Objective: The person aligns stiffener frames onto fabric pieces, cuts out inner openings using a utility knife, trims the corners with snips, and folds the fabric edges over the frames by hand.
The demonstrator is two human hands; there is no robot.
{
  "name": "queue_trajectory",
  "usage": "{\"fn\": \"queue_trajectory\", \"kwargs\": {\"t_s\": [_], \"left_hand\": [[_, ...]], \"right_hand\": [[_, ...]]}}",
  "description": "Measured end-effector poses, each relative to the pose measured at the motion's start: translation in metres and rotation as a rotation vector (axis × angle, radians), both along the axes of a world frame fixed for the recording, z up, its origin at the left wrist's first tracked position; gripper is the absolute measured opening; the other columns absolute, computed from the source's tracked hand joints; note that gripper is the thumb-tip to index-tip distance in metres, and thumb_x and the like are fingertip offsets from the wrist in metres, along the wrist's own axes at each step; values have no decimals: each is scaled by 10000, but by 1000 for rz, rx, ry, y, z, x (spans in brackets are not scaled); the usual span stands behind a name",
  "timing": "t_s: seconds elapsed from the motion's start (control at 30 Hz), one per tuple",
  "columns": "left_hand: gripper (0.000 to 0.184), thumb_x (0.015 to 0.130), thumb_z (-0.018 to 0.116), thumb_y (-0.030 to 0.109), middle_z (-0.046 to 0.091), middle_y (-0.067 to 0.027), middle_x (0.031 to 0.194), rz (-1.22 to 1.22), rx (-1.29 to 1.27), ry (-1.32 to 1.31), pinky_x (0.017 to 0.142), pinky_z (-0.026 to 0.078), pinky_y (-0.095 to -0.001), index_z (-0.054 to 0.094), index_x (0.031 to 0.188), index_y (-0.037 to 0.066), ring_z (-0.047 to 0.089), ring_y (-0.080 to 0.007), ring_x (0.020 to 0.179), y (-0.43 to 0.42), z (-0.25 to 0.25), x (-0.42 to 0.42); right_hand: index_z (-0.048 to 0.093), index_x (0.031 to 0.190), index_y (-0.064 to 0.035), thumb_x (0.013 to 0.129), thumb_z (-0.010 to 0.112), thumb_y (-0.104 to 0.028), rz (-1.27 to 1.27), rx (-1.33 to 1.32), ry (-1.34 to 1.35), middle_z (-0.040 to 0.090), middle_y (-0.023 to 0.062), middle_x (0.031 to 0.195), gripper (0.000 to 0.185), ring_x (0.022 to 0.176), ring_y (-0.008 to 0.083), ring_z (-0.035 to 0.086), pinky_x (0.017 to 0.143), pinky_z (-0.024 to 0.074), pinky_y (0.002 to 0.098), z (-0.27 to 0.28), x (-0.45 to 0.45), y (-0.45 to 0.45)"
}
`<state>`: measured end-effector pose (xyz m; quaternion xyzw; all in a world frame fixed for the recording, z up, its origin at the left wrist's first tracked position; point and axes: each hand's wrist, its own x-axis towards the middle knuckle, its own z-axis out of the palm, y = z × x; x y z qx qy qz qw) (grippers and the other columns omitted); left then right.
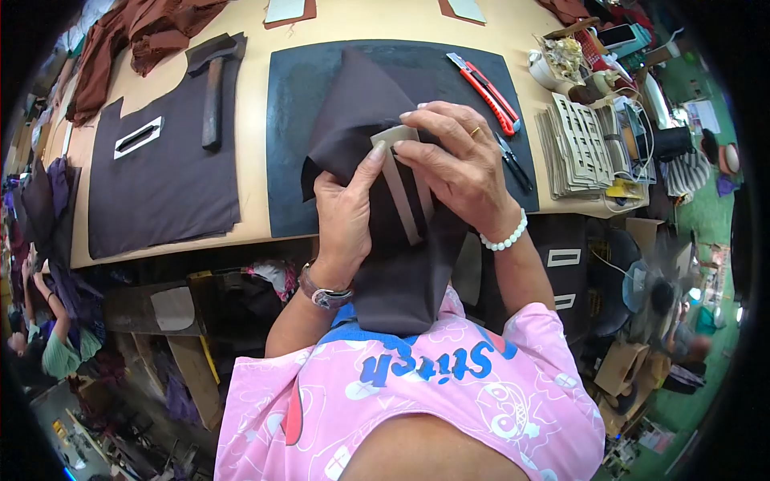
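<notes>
Dark brown fabric (395, 293) between left grip (345, 220), pinched closed on it, and right grip (464, 164), pinched on pale strip's (398, 191) top

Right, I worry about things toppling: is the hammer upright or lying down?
Lying down: the hammer rests lengthwise on the dark cloth, handle stretched along it.

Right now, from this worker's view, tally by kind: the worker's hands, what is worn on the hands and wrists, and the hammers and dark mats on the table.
Hands, left hand and right hand: 2
Watch: 1
Bead bracelet: 1
Ring: 1
Hammer: 1
Dark mat: 1
Total: 7
</notes>
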<state>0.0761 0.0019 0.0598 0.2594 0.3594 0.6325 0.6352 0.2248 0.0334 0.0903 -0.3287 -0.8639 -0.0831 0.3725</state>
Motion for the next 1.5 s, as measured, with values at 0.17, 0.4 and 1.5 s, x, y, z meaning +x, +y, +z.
{"fn": "queue_trajectory", "kwargs": {"t_s": [0.17, 0.4, 1.5], "left_hand": [[190, 854, 647, 89, 653, -55, 988, 1, 38, 61, 796, 475, -246, 638, 1020, -3, 606, -105, 885, -3, 2, -4], [199, 847, 651, 76, 651, -59, 1001, 7, 16, -24, 809, 481, -256, 635, 1029, -2, 615, -119, 894, 5, 7, -3], [348, 747, 709, 51, 619, -116, 1106, 131, 642, 1404, 885, 443, -333, 612, 1080, 34, 578, -237, 1040, -7, 35, -66]], "right_hand": [[617, 815, -80, 729, 679, -102, 64, -93, 61, 625, 33, 882, 108, 898, 225, 593, 822, 439, 355, 7, -8, 11], [580, 879, -48, 792, 637, -107, -108, -461, 443, 595, 97, 800, 119, 724, 264, 571, 678, 430, 372, -1, -33, 27], [459, 1242, -61, 790, 546, 31, 78, -881, 161, 642, 159, 875, 469, 828, 316, 621, 769, 485, 395, -39, 28, -16]]}}
